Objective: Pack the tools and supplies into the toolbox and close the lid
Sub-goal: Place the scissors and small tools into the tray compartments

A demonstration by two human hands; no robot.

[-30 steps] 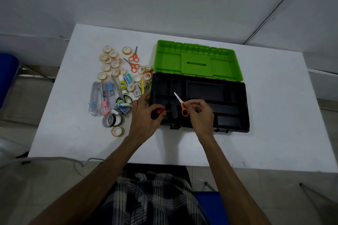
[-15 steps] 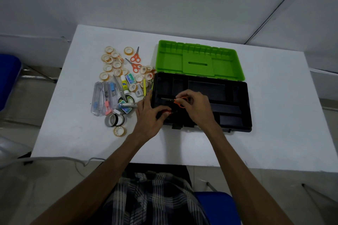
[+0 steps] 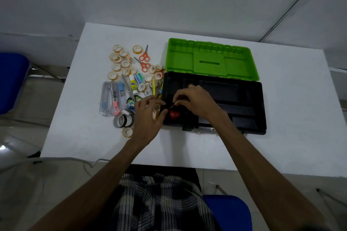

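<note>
Orange scissors and tape rolls lie beside toolbox.

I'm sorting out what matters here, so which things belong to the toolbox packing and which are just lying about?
Part of the job:
toolbox
green lid
tape rolls
orange scissors
glue stick
left hand
right hand

Just lying about:
blue chair
white cable

supplies left of toolbox | lid behind | both on table
</note>
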